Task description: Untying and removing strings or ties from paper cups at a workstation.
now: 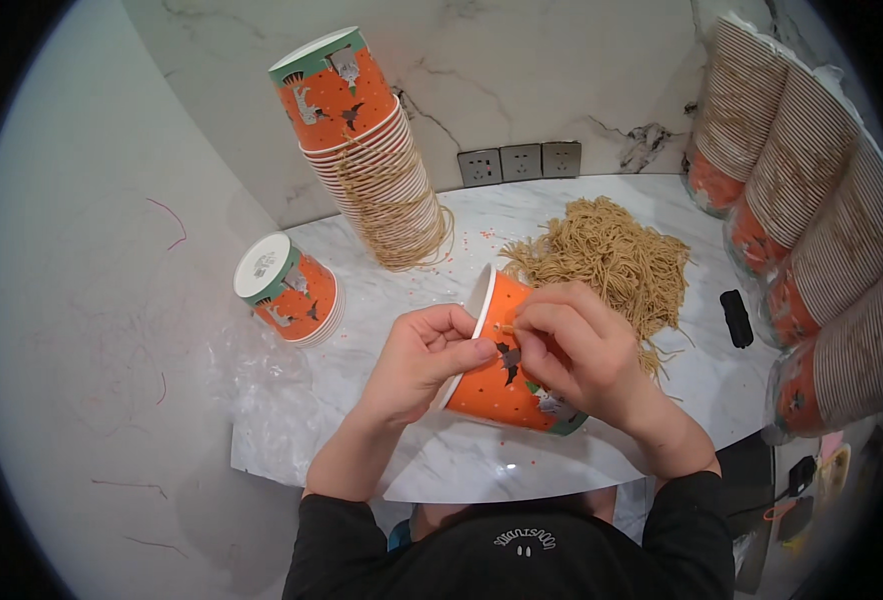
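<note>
Hands at a Halloween-print paper cup [487, 385], held tilted over the marble-patterned table [422, 480]. Left hand [422, 355] pinches the wall near the rim, thumb outside. Right hand [587, 345] bends its fingers at a short tan piece, apparently cord [506, 328] — whether they pinch it cannot be told. Good practice, one judges: brace the wall close by — pressing lightly, lest the paper crease — and guide the cord straight.

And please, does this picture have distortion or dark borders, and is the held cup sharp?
Head view: the table bows along its front edge, likely fisheye bending; head view again: black fills the corners; same view: print on the held cup looks fairly sharp.
</note>
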`<state>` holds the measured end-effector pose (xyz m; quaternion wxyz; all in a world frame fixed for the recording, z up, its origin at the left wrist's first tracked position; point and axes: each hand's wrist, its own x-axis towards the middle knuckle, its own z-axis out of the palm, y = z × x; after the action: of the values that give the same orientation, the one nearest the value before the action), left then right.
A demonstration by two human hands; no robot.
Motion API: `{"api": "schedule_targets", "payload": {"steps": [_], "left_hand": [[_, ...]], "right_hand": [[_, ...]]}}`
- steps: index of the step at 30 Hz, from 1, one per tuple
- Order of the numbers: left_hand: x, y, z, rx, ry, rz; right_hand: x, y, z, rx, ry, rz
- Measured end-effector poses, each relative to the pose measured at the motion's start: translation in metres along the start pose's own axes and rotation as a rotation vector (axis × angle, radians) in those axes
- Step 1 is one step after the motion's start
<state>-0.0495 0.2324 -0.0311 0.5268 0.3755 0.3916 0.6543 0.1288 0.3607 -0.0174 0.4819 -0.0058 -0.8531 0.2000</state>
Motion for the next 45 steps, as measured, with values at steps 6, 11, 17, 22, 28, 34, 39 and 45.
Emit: {"api": "schedule_targets", "payload": {"steps": [6,11,17,22,28,34,39,45], "left_hand": [[0.002,-0.004,-0.009,-0.249,-0.087,-0.051],[0.004,0.005,0.012,-0.146,0.054,-0.104],[0.003,-0.001,0.004,-0.163,-0.011,-0.050],[0.003,-0.001,0.002,-0.161,-0.036,-0.054],[0.003,-0.001,0.005,-0.112,-0.036,-0.036],[0.001,-0.001,0.004,-0.081,0.008,-0.050],[0.002,-0.004,0.003,-0.023,0.042,-0.059],[0.006,-0.011,0.000,0.094,0.079,0.002]], "right_hand": [[-0.001,0.003,0.004,-0.033,0.044,-0.072],[-0.002,0.005,0.004,-0.124,0.063,-0.151],[-0.002,0.006,0.007,-0.182,0.066,-0.195],[-0.002,0.005,0.004,-0.186,0.024,-0.193],[0.001,0.002,-0.002,-0.176,-0.041,-0.165],[0.002,-0.001,-0.007,-0.158,-0.124,-0.123],[0.001,0.000,-0.006,-0.115,-0.128,-0.086],[-0.001,0.000,-0.002,-0.109,-0.158,-0.068]]}}
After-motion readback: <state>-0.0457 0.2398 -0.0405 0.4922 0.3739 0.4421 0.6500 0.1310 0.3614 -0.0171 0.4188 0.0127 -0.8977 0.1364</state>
